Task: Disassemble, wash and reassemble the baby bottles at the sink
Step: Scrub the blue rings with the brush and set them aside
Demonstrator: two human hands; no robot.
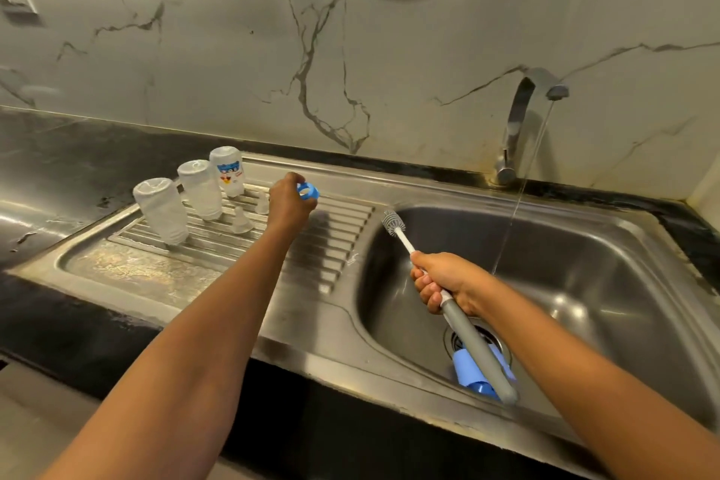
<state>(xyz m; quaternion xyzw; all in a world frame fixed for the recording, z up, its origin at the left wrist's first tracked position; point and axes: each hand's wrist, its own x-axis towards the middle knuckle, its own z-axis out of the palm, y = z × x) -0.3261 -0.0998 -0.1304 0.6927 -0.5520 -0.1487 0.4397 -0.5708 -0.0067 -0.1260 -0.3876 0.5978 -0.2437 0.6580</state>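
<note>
My left grip pinches a blue ring above the drainboard. Three upturned bottles stand just left of it, with teats between. My right grip is wrapped round the brush, and a blue cap lies below it.

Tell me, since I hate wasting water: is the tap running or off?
Running. A thin stream of water falls from the tap into the sink basin.
</note>
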